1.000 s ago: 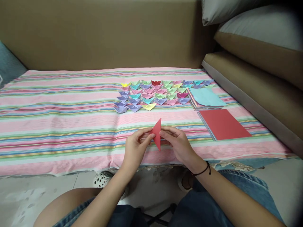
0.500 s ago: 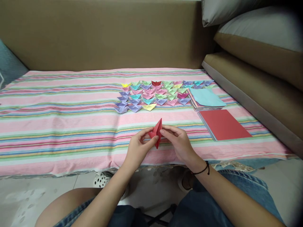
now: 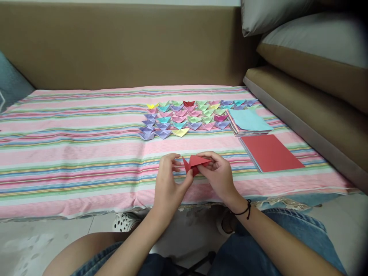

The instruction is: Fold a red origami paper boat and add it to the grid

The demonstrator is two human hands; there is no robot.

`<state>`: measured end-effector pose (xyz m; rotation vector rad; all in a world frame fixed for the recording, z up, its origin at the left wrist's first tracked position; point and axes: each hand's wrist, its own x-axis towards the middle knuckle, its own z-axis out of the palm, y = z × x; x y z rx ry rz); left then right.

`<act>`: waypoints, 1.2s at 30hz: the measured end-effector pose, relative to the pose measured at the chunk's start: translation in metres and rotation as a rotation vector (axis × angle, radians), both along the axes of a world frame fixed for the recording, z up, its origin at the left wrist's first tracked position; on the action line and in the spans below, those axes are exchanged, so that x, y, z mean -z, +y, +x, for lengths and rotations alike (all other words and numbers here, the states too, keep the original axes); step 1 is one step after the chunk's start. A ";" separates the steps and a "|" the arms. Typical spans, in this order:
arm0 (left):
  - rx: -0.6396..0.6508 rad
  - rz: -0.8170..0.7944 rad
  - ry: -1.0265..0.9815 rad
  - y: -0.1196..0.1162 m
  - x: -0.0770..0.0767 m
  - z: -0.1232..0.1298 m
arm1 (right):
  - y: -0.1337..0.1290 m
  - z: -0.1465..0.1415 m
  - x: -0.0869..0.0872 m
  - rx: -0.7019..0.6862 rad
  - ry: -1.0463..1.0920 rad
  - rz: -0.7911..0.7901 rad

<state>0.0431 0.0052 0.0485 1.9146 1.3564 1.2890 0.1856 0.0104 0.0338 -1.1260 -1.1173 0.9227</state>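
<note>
My right hand pinches a red folded paper boat between thumb and fingers, above the front of the striped cloth. The boat is turned sideways, its pointed ends to the left and right. On its left side, my left hand has its fingers apart and off the paper. Only the left thumb tip reaches the boat's lower edge, and whether it presses there I cannot tell. Beyond both hands, several rows of small paper boats in purple, pink, green, blue and yellow stand on the cloth.
Right of the rows lies a stack of paper with a light blue top sheet. Nearer me is a second stack topped with red paper. Striped cloth covers the seat, with a brown backrest behind and cushions at right.
The red boat has turned from upright to sideways in my right hand. My left fingers have let go of it and spread apart. The view has shifted slightly.
</note>
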 end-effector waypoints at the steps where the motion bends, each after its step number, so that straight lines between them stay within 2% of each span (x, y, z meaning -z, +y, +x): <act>1: 0.004 0.013 0.015 0.000 0.000 0.000 | -0.001 0.000 0.000 0.005 -0.009 0.018; 5: 0.080 -0.012 0.000 -0.001 0.002 0.000 | -0.004 -0.002 0.000 -0.012 -0.139 0.102; 12: 0.117 -0.134 -0.055 -0.002 0.002 -0.001 | -0.007 -0.005 -0.004 -0.018 -0.391 0.296; 14: 0.163 -0.161 -0.098 0.002 0.003 -0.003 | -0.007 -0.004 -0.004 -0.019 -0.372 0.306; 18: 0.275 -0.267 -0.309 0.011 0.003 -0.009 | -0.004 0.000 -0.003 -0.072 -0.237 0.235; 23: 0.371 -0.399 -0.468 0.013 -0.007 -0.013 | -0.001 0.009 -0.006 -0.201 -0.110 0.203; 26: 0.403 -0.421 -0.461 0.012 -0.011 -0.014 | -0.001 0.013 -0.008 -0.225 -0.095 0.201; 32: 0.430 -0.349 -0.382 0.011 -0.017 -0.015 | -0.001 0.018 -0.008 -0.315 -0.116 0.178; 36: 0.419 -0.400 -0.365 0.010 -0.022 -0.015 | -0.001 0.017 -0.006 -0.284 -0.058 0.123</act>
